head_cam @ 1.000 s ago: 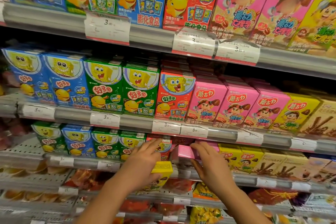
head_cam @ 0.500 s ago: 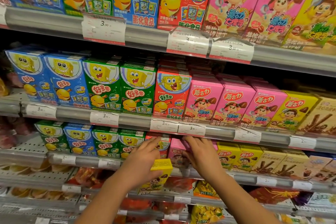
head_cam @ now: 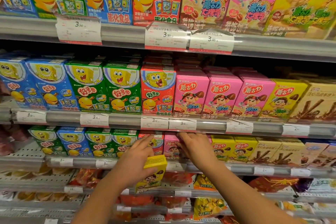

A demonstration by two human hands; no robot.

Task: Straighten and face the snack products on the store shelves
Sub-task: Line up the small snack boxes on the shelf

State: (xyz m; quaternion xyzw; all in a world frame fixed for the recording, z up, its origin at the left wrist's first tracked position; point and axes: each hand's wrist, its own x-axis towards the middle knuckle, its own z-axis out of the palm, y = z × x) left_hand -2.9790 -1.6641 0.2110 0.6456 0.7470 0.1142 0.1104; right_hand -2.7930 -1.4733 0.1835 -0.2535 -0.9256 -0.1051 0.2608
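1. Left hand (head_cam: pixel 135 160) grips a yellow box (head_cam: pixel 153 172), held below the third shelf rail (head_cam: pixel 76 162).
2. Right hand (head_cam: pixel 195 146) reaches into that shelf, fingers curled on a pink box (head_cam: pixel 170 148).
3. Both forearms extend upward from below.

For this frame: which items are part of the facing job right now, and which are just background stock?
In play:
left hand holding a yellow box
right hand on the pink box

Background:
green boxes on the shelf above
price tags
red bags below
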